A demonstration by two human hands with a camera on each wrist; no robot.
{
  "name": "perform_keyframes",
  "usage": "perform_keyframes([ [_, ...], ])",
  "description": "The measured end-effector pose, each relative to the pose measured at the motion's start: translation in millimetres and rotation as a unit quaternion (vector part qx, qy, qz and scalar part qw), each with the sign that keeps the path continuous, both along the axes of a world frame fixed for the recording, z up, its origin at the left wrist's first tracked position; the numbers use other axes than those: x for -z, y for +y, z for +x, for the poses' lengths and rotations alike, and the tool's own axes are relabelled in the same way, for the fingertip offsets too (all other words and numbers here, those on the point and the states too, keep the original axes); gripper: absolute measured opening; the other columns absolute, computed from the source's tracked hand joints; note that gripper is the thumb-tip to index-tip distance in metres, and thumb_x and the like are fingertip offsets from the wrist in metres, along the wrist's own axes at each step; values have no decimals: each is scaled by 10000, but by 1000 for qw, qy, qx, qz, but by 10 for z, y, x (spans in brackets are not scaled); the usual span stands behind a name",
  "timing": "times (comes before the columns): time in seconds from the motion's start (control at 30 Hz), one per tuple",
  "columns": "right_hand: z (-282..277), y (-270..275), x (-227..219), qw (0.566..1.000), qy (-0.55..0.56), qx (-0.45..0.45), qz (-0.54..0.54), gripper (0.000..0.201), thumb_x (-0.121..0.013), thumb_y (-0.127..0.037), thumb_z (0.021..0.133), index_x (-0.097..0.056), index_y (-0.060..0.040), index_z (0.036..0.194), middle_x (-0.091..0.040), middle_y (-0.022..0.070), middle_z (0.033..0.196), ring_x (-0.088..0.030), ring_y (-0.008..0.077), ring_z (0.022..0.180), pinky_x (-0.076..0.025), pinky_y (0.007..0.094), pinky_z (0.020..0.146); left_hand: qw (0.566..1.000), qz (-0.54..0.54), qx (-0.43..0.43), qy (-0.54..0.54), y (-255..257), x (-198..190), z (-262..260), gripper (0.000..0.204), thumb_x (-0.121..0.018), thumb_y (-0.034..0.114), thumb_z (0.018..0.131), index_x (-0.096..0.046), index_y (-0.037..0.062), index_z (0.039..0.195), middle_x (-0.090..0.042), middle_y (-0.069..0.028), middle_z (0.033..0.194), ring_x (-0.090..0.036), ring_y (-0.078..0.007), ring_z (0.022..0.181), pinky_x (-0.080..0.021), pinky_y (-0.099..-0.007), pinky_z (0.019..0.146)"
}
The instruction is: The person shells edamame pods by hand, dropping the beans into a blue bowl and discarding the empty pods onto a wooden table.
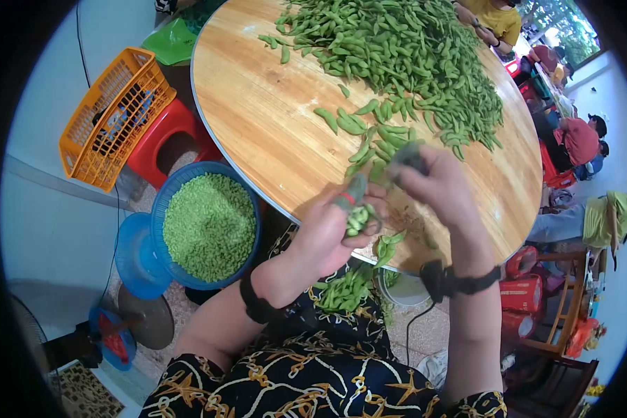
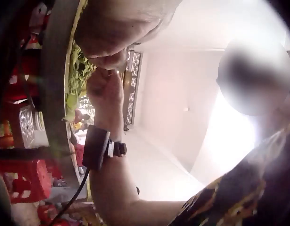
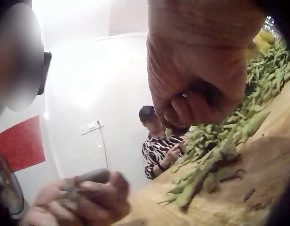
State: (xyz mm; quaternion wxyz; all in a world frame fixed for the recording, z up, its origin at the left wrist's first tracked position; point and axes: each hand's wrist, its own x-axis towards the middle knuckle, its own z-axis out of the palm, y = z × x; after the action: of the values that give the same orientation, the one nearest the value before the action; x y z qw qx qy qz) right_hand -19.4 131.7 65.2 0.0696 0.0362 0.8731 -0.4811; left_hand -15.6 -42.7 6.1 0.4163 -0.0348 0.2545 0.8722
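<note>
My left hand (image 1: 324, 237) cups several shelled green soybeans (image 1: 357, 220) in its curled fingers, low over the near edge of the round wooden table (image 1: 251, 104). A grey-green cover (image 1: 356, 189) with a red band sits on its thumb. Just right of it, my blurred right hand (image 1: 442, 184) is raised over the table with a dark cover (image 1: 409, 159) on one digit. Its fingers look curled in the right wrist view; I cannot tell whether they hold anything. Loose soybean pods (image 1: 390, 143) lie beyond both hands, before a big pod heap (image 1: 397, 56). A split pod (image 1: 386, 249) lies at the table edge.
A blue basin (image 1: 159, 244) full of shelled beans stands left of the table, near a red stool (image 1: 143, 150) and an orange crate (image 1: 70, 143). More pods (image 1: 345, 291) lie on my lap, beside a pale bucket (image 1: 407, 298). Other people sit across and to the right.
</note>
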Motion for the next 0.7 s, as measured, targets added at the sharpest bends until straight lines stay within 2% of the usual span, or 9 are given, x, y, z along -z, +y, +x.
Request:
perform_keyframes([
  [0.1, 188, -134, 154, 993, 104, -49, -35, 125, -621, -130, 816, -599, -19, 869, -491, -57, 629, -411, 25, 510, -307, 182, 450, 999, 37, 15, -21, 17, 45, -9, 238, -416, 227, 954, -541, 24, 955, -538, -62, 767, -453, -105, 581, -255, -170, 417],
  [0.17, 264, -131, 19, 996, 52, 57, 34, 115, -592, -140, 845, -592, -30, 881, -466, -66, 617, -391, 17, 504, -287, 177, 445, 997, 62, 33, 13, -149, 157, -1, 199, -442, 202, 935, -545, 33, 955, -540, -52, 775, -450, -106, 579, -261, -173, 421],
  [0.27, 380, -15, 112, 991, 54, 108, -64, 134, -565, -156, 877, -585, -25, 897, -423, -72, 580, -336, 3, 480, -236, 168, 432, 982, 11, -189, -30, -631, 195, 55, 159, -460, 174, 924, -559, 54, 955, -572, -44, 815, -494, -93, 612, -312, -184, 444],
  [0.33, 444, 31, 213, 993, 31, 92, -67, 140, -570, -160, 876, -593, -23, 895, -448, -67, 591, -352, 7, 492, -255, 167, 443, 943, -86, -302, 107, -1064, 387, -11, 181, -462, 196, 929, -565, 55, 979, -595, -57, 885, -531, -94, 659, -364, -185, 494],
  [0.43, 462, 68, 393, 995, 68, 69, -26, 145, -581, -151, 866, -600, -12, 905, -480, -49, 604, -413, 34, 521, -322, 195, 461, 859, -350, -272, 256, -1692, 803, -169, 244, -521, 190, 902, -556, 26, 1079, -612, -103, 980, -586, -162, 801, -459, -242, 655],
  [0.5, 406, 41, 391, 991, 96, 68, 64, 162, -594, -152, 850, -600, -5, 918, -508, -14, 604, -456, 70, 537, -359, 224, 481, 638, -653, -98, 396, -1827, 872, -187, 350, -575, 170, 874, -520, -1, 1175, -601, -139, 1072, -573, -225, 975, -433, -294, 861],
  [0.57, 340, -55, 371, 978, 124, 69, 153, 183, -607, -153, 834, -600, 3, 930, -536, 22, 604, -499, 107, 553, -395, 253, 501, 643, -643, -77, 410, -1860, 706, -216, 383, -593, 163, 864, -507, -8, 1195, -592, -149, 1100, -550, -238, 1027, -406, -307, 905],
  [0.63, 257, -204, 334, 948, 91, 84, 295, 247, -648, -227, 788, -576, -9, 880, -602, 209, 706, -609, 326, 637, -478, 397, 577, 687, -585, -64, 427, -1813, 433, -298, 393, -608, 167, 857, -513, -8, 1196, -580, -136, 1134, -534, -208, 1057, -394, -304, 927],
  [0.7, 203, -273, 390, 927, 120, 59, 350, 253, -655, -233, 776, -553, -16, 854, -605, 196, 694, -607, 340, 646, -478, 417, 568, 722, -533, -57, 439, -1607, 60, -371, 388, -593, 148, 867, -501, -13, 1208, -570, -102, 1146, -522, -174, 1066, -393, -284, 932],
])
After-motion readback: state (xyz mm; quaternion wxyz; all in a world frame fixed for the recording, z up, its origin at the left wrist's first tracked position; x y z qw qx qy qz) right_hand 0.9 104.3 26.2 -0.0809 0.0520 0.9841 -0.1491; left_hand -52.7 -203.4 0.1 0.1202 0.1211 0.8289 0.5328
